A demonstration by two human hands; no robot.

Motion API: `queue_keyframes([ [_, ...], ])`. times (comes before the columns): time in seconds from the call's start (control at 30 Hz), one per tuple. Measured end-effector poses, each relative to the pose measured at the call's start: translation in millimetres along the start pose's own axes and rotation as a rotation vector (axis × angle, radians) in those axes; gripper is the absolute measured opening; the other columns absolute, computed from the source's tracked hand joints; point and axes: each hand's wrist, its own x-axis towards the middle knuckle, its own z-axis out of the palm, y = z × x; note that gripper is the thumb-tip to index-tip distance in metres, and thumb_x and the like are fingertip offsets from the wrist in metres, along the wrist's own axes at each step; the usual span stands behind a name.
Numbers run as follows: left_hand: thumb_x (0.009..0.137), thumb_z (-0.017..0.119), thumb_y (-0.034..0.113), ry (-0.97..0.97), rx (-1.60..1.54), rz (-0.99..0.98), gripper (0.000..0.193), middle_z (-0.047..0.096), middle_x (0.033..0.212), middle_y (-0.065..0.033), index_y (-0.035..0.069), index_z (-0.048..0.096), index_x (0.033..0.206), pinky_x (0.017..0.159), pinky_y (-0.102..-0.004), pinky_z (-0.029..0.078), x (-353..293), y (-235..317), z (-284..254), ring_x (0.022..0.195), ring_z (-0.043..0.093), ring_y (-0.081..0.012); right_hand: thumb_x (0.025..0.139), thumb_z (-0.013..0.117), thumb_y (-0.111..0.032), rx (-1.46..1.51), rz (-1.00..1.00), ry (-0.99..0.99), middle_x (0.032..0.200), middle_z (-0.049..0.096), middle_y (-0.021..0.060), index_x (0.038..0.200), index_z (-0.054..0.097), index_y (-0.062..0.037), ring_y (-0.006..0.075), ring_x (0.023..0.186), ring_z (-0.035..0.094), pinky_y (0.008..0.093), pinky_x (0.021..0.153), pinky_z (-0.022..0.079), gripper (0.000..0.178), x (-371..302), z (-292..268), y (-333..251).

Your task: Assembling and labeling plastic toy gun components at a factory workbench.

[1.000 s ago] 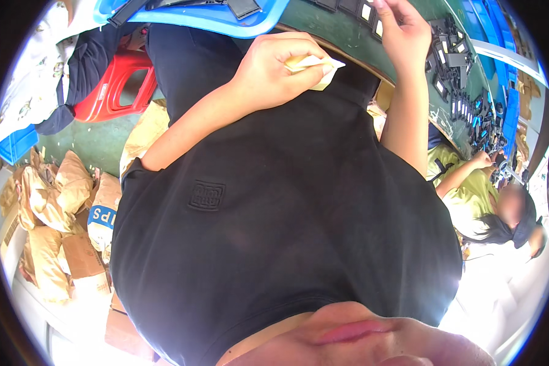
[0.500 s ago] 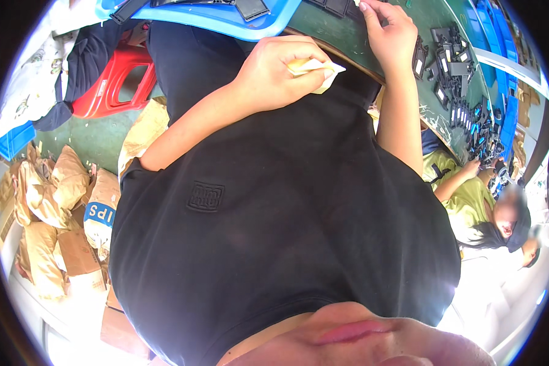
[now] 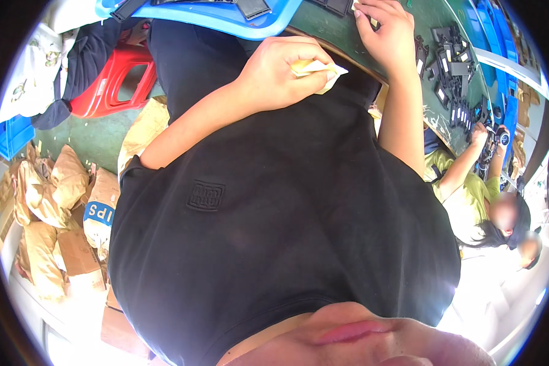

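The left hand (image 3: 280, 73) sits at about 12 o'clock in the view, just above the black shirt (image 3: 274, 201), with its fingers (image 3: 308, 58) curled shut around a folded pale yellow cloth (image 3: 323, 72). A corner of the cloth sticks out toward 2 o'clock from the fist, right at the near edge of the green desk (image 3: 332, 27).

The right hand (image 3: 387, 33) lies farther up, near 1 o'clock, resting palm down on the desk. Its fingers are bent and pressed onto a small pale piece (image 3: 372, 18) at the top edge of the picture; whether they actually pinch it I cannot tell, since most of it is hidden beneath the fingertips and cut off by the frame.

A blue tray (image 3: 226, 21) runs along the top from 11 to 12 o'clock, just beside the left hand, holding dark flat parts. At 2 o'clock a scatter of small black plastic parts (image 3: 448, 67) lies on the desk, well apart from both hands.

At 3 o'clock another person in a yellow-green top (image 3: 463, 186) reaches both hands up to the same desk. At 10 o'clock a red plastic stool (image 3: 113, 79) stands on the floor with dark clothing (image 3: 73, 67) draped beside it. From 8 to 9 o'clock brown paper sacks (image 3: 49, 189) are heaped together, touching one another.
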Motion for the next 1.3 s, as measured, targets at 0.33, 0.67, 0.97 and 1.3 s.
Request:
queue_keyframes([
  [0.33,0.086,0.077,0.01,0.139,0.014,-0.023,0.016,0.076,0.09,-0.0124,0.0,0.076,0.099,0.075,-0.0325,0.058,0,2,13,0.081,0.074,-0.0258,0.084,0.074,-0.009,0.177,-0.049,0.248,0.107,0.077,0.0106,0.095,0.077,-0.0039,0.031,0.097,0.068,0.0412,0.085,0.053,0.012,-9,-4,-16],
  [0.67,0.085,0.088,0.013,0.225,-0.012,-0.052,0.018,0.077,0.085,-0.0088,0.002,0.076,0.093,0.067,-0.0284,0.057,-1,12,20,0.074,0.074,-0.0142,0.096,0.073,0.0,1.192,0.241,-0.205,0.099,0.074,0.0059,0.106,0.076,0.0031,0.0111,0.093,0.067,0.0265,0.081,0.053,0.01,-76,-15,-25],
  [0.97,0.087,0.084,0.01,0.139,-0.079,0.004,0.017,0.073,0.08,-0.0055,0.003,0.07,0.089,0.063,-0.0262,0.052,1,3,17,0.071,0.069,-0.0103,0.093,0.075,0.002,1.606,0.379,-0.079,0.097,0.072,0.0065,0.097,0.078,0.002,0.0112,0.087,0.064,0.0252,0.081,0.05,0.005,-68,-17,6],
  [1.3,0.09,0.083,0.013,0.078,-0.083,-0.092,0.018,0.074,0.082,-0.0075,0.002,0.07,0.09,0.066,-0.0282,0.053,-4,2,8,0.073,0.068,-0.0127,0.079,0.075,-0.008,0.047,0.028,0.114,0.086,0.066,0.0095,0.079,0.07,-0.0053,0.0314,0.09,0.065,0.0432,0.077,0.051,0.006,11,-15,-31],
])
